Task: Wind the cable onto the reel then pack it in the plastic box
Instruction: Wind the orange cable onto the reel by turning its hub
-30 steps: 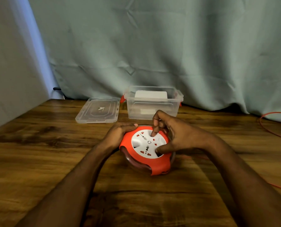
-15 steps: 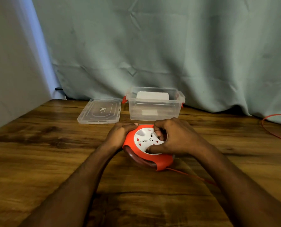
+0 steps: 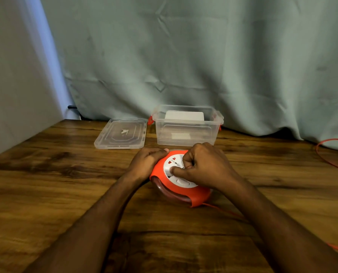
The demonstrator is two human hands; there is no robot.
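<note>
The reel (image 3: 179, 187) sits on the table (image 3: 46, 184) right in front of me, a round, smooth plastic puck with an orange shell and a white disc on top that carries small red socket slots and an oval button. Its lower rim looks dark and glossy. My left hand (image 3: 147, 162) holds the reel's left edge, fingers curled around the orange rim and thumb laid along the top. My right hand (image 3: 203, 168) is bunched over the white disc, fingers (image 3: 187, 157) clenched onto something at its centre that I cannot make out, thumb pressed flat on the disc. The thin orange cable (image 3: 219, 208) leaves the reel's near right side, runs under my right forearm, shows again at the frame's right edge, and loops far right by the curtain (image 3: 203, 56).

Just behind the reel stands the plastic box (image 3: 186, 133), clear, rectangular, open-topped, with red latches at both ends and pale labels showing through its walls. Its clear flat lid (image 3: 122, 133) lies beside it on the left, ribbed around the border.

The table is dark, streaky wood grain. A creased grey-green curtain hangs behind it, and a pale wall (image 3: 16, 75) closes the left side.
</note>
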